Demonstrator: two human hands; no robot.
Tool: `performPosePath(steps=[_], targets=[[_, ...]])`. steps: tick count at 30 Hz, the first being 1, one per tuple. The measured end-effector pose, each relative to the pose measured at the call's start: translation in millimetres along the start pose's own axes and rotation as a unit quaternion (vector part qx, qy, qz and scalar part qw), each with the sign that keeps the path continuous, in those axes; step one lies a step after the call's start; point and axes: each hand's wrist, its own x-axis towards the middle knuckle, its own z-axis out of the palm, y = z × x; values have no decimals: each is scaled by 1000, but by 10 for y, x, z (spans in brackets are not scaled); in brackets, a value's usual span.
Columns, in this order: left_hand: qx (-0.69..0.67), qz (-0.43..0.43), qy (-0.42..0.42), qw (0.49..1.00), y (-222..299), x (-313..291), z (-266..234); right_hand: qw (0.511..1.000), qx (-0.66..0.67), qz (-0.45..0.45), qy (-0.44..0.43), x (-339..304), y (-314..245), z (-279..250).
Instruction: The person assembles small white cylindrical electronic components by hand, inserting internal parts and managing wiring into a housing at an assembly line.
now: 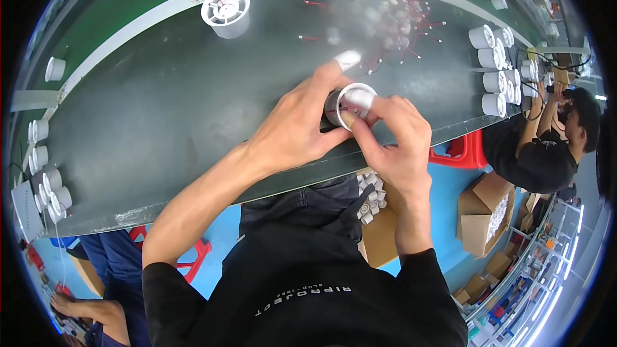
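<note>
My left hand (292, 122) is closed around a small white plastic cup-shaped housing (331, 108), its open end tilted toward me. A white cover sits on one of its fingertips, which sticks out beyond the housing. Thumb and forefinger of my right hand (402, 138) are pinched together in the housing's mouth, the forefinger also wearing a white cover. A thin dark red wire shows inside; what exactly the right fingers grip is hidden. Farther off lies a heap of small whitish parts with red wire leads (385, 16), blurred in places.
A white spoked round housing (226, 19) with red wires stands at the far left-centre. White housings are grouped at the right end (493, 81) and left end (54, 193) of the dark green bench (160, 103). A co-worker (540, 148) sits at right; cardboard boxes (475, 225) stand on the floor.
</note>
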Motion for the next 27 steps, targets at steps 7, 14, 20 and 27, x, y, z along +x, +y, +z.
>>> performPosePath(steps=[7,14,20,27], targets=[[-16,-13,-15,1000,49,40,4,900,253,320,151,-49,6,23],[9,-37,-33,999,18,6,-29,943,223,222,108,-31,-56,13],[12,-30,-35,999,9,12,-16,955,212,172,115,-94,-47,113],[-20,-17,-23,999,7,39,11,830,460,238,206,-95,139,134]])
